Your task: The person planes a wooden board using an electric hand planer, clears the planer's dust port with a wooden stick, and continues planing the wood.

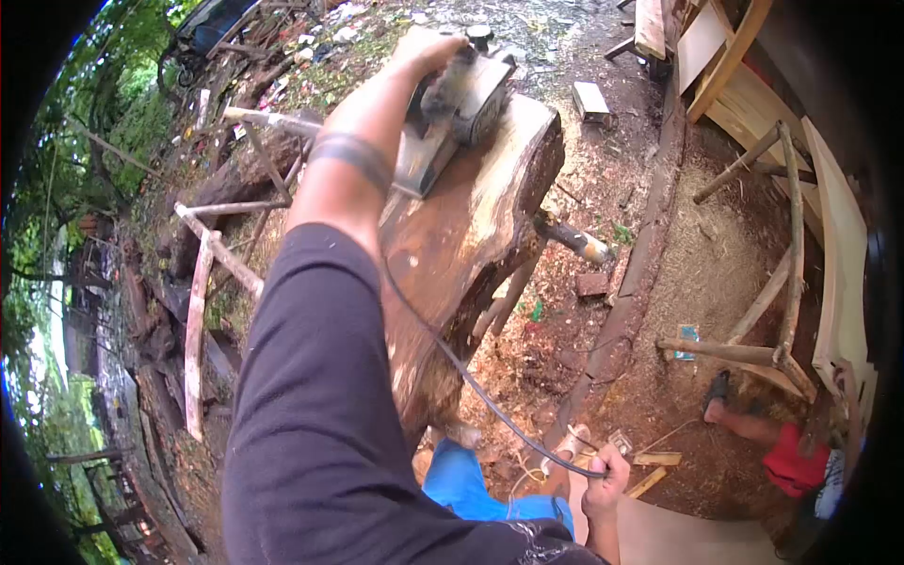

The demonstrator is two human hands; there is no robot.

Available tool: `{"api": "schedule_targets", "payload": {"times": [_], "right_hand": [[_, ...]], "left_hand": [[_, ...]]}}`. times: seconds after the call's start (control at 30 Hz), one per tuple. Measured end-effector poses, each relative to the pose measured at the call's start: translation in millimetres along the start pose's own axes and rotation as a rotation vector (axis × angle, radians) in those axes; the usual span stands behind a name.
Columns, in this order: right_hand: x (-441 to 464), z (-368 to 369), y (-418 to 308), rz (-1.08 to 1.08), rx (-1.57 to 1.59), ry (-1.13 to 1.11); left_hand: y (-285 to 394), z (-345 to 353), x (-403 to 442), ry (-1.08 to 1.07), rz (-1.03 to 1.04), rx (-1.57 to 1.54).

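Note:
At the top of the view my left hand (428,49) is closed around the handle of a power planer (466,99). The planer rests on the far part of a thick, rough-edged wooden slab (443,245); its sole is hidden. My right hand (607,474), low and right of centre, grips the dark power cord (452,358). That cord hangs in a curve across the slab's near edge. My left arm is stretched along the slab and covers part of its left side.
Pole trestles stand at left (221,247) and right (786,245). Boards (838,254) lean at far right, near another person's leg (749,424). A brick (591,284) and wood shavings (702,235) lie on the ground. A branch stub (574,237) juts out beside the slab.

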State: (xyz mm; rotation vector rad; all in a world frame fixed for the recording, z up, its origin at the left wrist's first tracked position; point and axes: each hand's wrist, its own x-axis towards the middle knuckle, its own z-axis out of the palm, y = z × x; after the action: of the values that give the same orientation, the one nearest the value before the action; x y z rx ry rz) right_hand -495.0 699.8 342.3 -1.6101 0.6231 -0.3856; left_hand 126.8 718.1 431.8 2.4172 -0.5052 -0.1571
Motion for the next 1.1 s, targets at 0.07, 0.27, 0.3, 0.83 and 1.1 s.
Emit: {"api": "schedule_targets", "payload": {"times": [0.07, 0.27, 0.3, 0.83, 1.1], "right_hand": [[-11, -6, -4, -0.033, -0.088, -0.068], [5, -1, -20, -0.209, -0.258, -0.435], [4, 1, -26, -0.236, -0.256, -0.509], [29, 15, 1, -0.096, -0.203, -0.549], [29, 3, 37, 0.026, -0.093, -0.288]], "left_hand": [[-19, -23, -56, -0.022, 0.053, 0.074], [-87, -117, -312, -0.158, -0.205, 0.27], [-94, -128, -361, -0.095, -0.311, 0.144], [-98, -126, -403, 0.039, -0.455, 0.04], [-36, -35, -132, -0.065, -0.072, 0.059]]}}
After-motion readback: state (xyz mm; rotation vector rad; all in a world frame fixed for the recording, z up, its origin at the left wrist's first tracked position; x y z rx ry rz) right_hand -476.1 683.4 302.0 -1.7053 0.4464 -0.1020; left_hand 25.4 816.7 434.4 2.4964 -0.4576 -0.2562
